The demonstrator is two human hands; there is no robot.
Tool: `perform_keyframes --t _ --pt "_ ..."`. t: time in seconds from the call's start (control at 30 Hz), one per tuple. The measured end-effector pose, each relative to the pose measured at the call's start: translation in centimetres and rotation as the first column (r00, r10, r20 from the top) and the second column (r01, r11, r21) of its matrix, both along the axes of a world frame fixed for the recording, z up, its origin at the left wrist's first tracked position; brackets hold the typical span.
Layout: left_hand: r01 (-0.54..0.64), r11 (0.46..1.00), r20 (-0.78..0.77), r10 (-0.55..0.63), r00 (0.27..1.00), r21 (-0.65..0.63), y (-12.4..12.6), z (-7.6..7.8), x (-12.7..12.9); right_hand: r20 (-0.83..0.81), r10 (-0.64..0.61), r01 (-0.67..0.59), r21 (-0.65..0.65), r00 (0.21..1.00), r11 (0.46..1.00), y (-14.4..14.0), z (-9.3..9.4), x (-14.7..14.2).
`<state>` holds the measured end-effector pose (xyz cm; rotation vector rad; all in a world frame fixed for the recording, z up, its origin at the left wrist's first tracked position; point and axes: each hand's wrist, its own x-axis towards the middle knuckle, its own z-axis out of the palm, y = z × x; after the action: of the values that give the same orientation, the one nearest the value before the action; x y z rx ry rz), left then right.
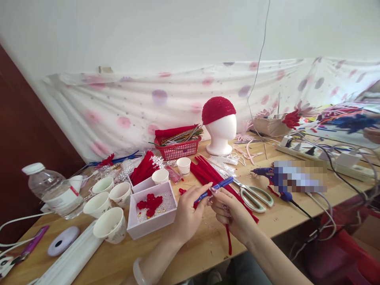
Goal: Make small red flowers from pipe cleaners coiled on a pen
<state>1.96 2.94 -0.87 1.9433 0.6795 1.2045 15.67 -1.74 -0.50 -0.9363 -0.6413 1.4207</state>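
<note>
A blue pen (214, 189) is held between the two hands near the front edge of the desk (208, 245), just right of its middle. The left hand (187, 211) is closed around the pen's lower half, thumb and fingers (199, 191) pinched along the barrel. The right hand (227, 208) meets it from the other side, its fingers curled narrowly around a red pipe cleaner (228, 237), whose free end hangs down past the palm toward the front edge. The cleaner appears to be wound or pressed against the pen; the exact contact is hidden by the fingers.

The step in hand is judged to be a shaping of the cleaner on the barrel. It would be done well if the pen were kept steady by the left hand while the wire is drawn taut and laid in close, even turns by the right, with the tail kept clear of the loose pile of red cleaners (204, 171) just behind the hands. A slack tail could give uneven loops.

Scissors (253, 194) lie just right of the hands, a glue gun (267, 173) beyond them. A white box (151, 225) of beads and red petals sits just left, with paper cups (112, 225) toward the left edge and a water bottle (52, 190) near the left corner. A red basket (178, 148) and a foam head (221, 128) in a red cap stand at the back edge.
</note>
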Motion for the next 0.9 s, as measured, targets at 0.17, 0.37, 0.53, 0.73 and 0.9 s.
perform_keyframes --t 0.17,0.37,0.53,0.73,0.9 --pt "-0.07 0.994 -0.056 0.075 0.996 0.08 0.1 -0.5 0.5 0.129 -0.008 0.013 -0.034 0.992 0.999 -0.2 -0.3 0.3" --pt "-0.151 0.988 -0.059 0.149 0.987 -0.034 -0.2 -0.6 0.5 0.708 -0.179 -0.067 0.305 0.683 0.95 -0.8 -0.7 1.1" --pt "-0.055 0.945 -0.089 0.027 0.996 -0.323 -0.9 -0.3 0.3 0.962 -0.273 -0.332 0.25 -0.025 0.91 -2.2 2.0 3.4" --pt "0.379 0.634 0.063 -0.462 0.885 -0.674 -1.9 0.9 -0.4 0.993 0.086 -0.635 -0.012 0.087 0.772 -1.6 6.9 6.7" --pt "0.375 0.705 0.275 -0.259 0.926 -0.602 -1.6 0.4 -0.3 0.747 0.246 -0.544 0.18 0.618 0.819 0.3 4.1 5.8"
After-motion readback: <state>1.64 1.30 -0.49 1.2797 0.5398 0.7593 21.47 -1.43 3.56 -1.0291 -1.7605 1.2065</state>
